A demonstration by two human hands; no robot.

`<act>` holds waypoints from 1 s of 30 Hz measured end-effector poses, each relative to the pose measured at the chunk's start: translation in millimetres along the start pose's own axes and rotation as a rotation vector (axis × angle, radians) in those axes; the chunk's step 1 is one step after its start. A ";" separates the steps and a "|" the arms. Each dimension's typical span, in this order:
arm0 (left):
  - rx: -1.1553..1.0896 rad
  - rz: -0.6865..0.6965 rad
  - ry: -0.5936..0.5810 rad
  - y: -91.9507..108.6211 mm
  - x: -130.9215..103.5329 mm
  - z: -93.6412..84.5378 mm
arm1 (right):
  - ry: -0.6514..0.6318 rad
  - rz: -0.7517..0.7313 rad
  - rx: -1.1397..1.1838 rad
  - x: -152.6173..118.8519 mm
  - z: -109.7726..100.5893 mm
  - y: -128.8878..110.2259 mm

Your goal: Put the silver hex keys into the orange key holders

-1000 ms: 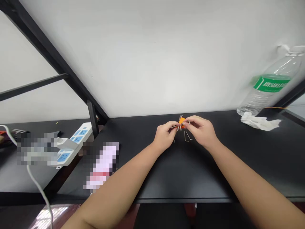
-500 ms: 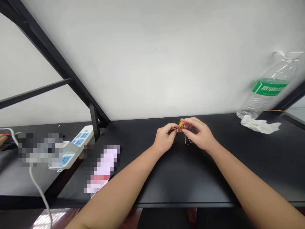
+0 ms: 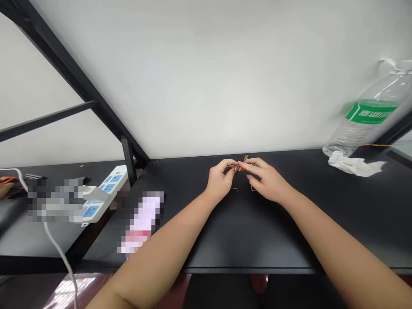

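My left hand [image 3: 220, 178] is closed, thumb and fingers pinching a small orange holder [image 3: 243, 168] with short metal keys in it, which looks like a hex key set. Much of the holder is hidden by fingers. On its right, my right hand [image 3: 268, 179] has its thumb spread away from the other fingers, and the fingertips reach over the holder. Beneath the hands, thin L-shaped hex keys lie on the black table: one key [image 3: 236, 189] by the left hand, another key [image 3: 253, 187] partly under the right hand.
A large clear bottle [image 3: 360, 116] with a green label leans by the wall at right, a crumpled tissue [image 3: 354, 165] before it. Left are a pinkish blurred flat item [image 3: 146, 219], a white power strip [image 3: 111, 184], a cable [image 3: 59, 249] and a black metal frame [image 3: 128, 159].
My right thumb has come away from the orange holder, and the right fingers now reach over it. The holder has turned and sits slightly further left. The view has shifted slightly.
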State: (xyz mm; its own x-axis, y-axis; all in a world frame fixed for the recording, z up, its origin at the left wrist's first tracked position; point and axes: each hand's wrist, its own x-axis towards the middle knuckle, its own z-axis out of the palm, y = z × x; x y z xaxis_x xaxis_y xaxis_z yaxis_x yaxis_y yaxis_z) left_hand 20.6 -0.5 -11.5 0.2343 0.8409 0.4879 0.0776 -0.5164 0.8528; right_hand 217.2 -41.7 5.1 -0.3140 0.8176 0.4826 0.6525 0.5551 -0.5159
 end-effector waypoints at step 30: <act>0.125 0.082 0.023 -3.1 -0.5 1.7 | 0.052 0.334 0.585 -2.4 -17.1 -30.5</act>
State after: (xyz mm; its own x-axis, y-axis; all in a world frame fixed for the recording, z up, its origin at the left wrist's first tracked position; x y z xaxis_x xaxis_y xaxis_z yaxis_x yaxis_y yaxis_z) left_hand 21.9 0.5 -14.7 0.2230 0.7980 0.5599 0.1792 -0.5981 0.7811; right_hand 209.9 -63.3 31.8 -0.1171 0.9594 0.2565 0.2234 0.2771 -0.9345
